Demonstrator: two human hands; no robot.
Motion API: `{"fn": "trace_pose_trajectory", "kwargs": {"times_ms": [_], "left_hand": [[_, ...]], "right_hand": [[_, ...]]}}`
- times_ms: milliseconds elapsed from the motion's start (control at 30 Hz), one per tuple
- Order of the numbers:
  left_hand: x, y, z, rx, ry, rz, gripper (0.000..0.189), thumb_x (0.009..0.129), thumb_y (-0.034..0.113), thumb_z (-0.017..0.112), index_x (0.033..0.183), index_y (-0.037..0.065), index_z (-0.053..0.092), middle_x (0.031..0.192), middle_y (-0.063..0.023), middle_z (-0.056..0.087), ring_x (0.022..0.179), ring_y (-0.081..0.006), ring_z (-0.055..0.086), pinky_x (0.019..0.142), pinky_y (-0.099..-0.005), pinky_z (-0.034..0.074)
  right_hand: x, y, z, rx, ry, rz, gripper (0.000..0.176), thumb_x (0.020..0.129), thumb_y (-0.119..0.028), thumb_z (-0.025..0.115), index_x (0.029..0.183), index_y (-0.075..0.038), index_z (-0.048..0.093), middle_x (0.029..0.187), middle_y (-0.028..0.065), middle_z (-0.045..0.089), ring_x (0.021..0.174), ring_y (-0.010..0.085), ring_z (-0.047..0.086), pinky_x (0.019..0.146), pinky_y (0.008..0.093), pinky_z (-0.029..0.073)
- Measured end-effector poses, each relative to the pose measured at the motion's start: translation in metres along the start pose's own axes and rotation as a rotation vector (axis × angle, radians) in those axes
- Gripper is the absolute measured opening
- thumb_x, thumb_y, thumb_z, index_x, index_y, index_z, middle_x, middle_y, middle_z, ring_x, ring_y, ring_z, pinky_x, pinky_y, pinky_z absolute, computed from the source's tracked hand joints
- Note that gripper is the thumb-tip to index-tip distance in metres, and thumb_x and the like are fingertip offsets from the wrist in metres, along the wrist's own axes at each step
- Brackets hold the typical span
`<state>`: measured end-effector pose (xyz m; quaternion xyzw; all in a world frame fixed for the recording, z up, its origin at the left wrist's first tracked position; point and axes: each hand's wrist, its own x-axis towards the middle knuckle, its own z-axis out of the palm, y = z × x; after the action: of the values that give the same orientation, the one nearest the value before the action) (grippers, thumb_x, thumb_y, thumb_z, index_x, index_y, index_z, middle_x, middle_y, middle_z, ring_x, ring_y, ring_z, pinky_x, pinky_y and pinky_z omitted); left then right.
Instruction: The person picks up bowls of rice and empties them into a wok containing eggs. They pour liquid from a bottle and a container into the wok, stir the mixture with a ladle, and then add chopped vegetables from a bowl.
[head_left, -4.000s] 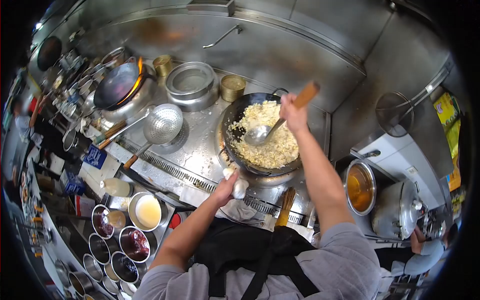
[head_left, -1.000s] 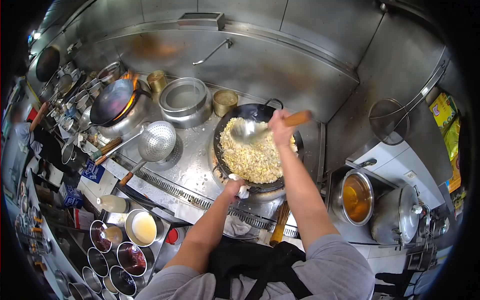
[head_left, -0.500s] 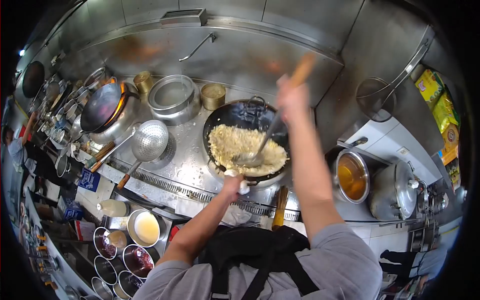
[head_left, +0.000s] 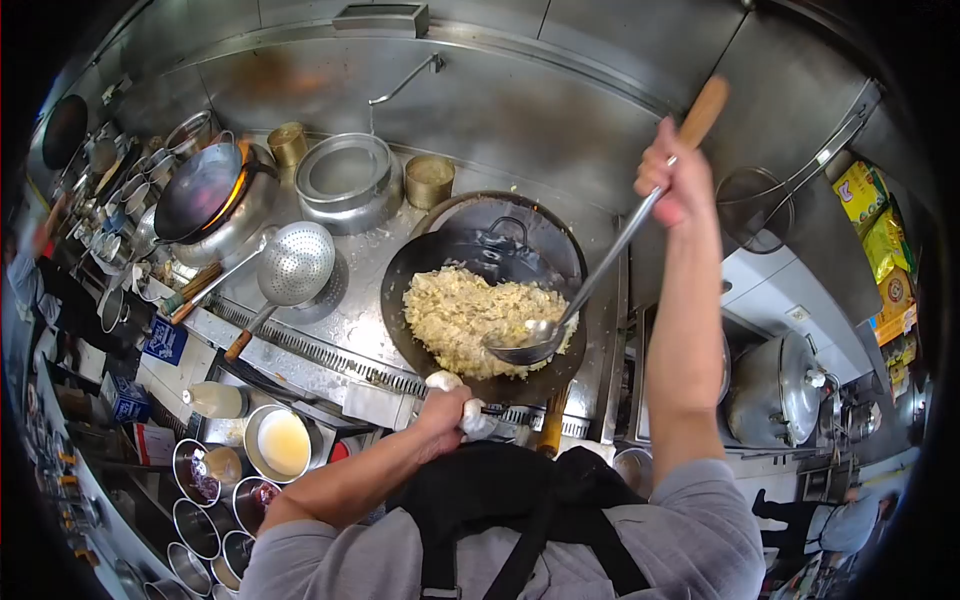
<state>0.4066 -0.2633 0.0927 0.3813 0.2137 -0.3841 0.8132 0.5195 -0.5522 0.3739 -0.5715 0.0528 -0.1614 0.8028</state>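
A black wok is pulled towards me off its round burner opening. Pale yellow rice-like food, apparently fried rice, fills much of its bottom. My left hand is closed around a white cloth at the wok's near rim; the handle beneath is hidden. In my right hand is a long steel ladle, gripped on the shaft below its wooden end. The ladle's bowl rests in the right part of the food.
A perforated skimmer lies left of the wok. Behind stand a lidded steel pot and a brass-coloured tin. Several metal containers, one with yellow liquid, sit at lower left. A large pot is at right. Other people stand far left and right.
The wok has shifted left and towards me, baring the burner opening behind it. My right hand has moved right with the ladle. My left hand has come slightly nearer and left.
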Motion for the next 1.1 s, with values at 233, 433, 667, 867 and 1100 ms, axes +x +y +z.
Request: {"fn": "trace_pose_trajectory", "kwargs": {"times_ms": [233, 433, 667, 867, 1100], "left_hand": [[0.122, -0.021, -0.025, 0.269, -0.05, 0.236, 0.025, 0.082, 0.012, 0.061, 0.099, -0.003, 0.051, 0.086, -0.0136, 0.059, 0.071, -0.0249, 0.061, 0.056, -0.0414, 0.05], [0.057, -0.046, -0.077, 0.436, -0.079, 0.393, 0.05, 0.077, 0.003, 0.057, 0.124, -0.002, 0.042, 0.109, -0.0145, 0.058, 0.094, -0.0231, 0.061, 0.08, -0.0362, 0.051], [0.155, 0.006, 0.002, 0.217, 0.081, 0.196, 0.018, 0.084, 0.008, 0.057, 0.099, 0.0, 0.052, 0.08, -0.0114, 0.058, 0.061, -0.0239, 0.06, 0.047, -0.0397, 0.048], [0.172, 0.0, -0.023, 0.26, -0.058, 0.209, 0.022, 0.089, 0.02, 0.059, 0.104, 0.005, 0.053, 0.085, -0.008, 0.06, 0.067, -0.0212, 0.062, 0.053, -0.0369, 0.05], [0.069, -0.006, -0.108, 0.177, -0.167, 0.072, 0.039, 0.093, 0.032, 0.059, 0.117, 0.003, 0.052, 0.101, -0.0101, 0.064, 0.085, -0.0202, 0.064, 0.075, -0.0337, 0.051]], "right_hand": [[0.035, 0.156, 0.004, -0.17, 0.355, -0.206, 0.026, 0.086, -0.021, 0.068, 0.077, -0.008, 0.047, 0.05, -0.0011, 0.04, 0.036, 0.0101, 0.037, 0.033, 0.0282, 0.029], [0.023, 0.088, 0.0, -0.098, 0.262, -0.25, 0.026, 0.09, -0.022, 0.064, 0.08, -0.009, 0.044, 0.051, -0.0014, 0.037, 0.034, 0.009, 0.032, 0.033, 0.0282, 0.03], [0.019, 0.058, 0.013, -0.212, 0.144, -0.315, 0.023, 0.089, -0.021, 0.064, 0.085, -0.006, 0.047, 0.053, -0.0006, 0.04, 0.042, 0.0102, 0.04, 0.04, 0.0278, 0.035], [-0.017, -0.115, 0.045, -0.182, -0.063, -0.564, 0.018, 0.092, -0.021, 0.059, 0.084, -0.007, 0.051, 0.06, -0.0004, 0.041, 0.048, 0.01, 0.038, 0.046, 0.0265, 0.033], [-0.037, -0.08, 0.018, -0.107, 0.159, -0.756, 0.023, 0.092, -0.025, 0.06, 0.077, -0.009, 0.052, 0.058, -0.0028, 0.038, 0.048, 0.0094, 0.034, 0.044, 0.026, 0.025]]}}
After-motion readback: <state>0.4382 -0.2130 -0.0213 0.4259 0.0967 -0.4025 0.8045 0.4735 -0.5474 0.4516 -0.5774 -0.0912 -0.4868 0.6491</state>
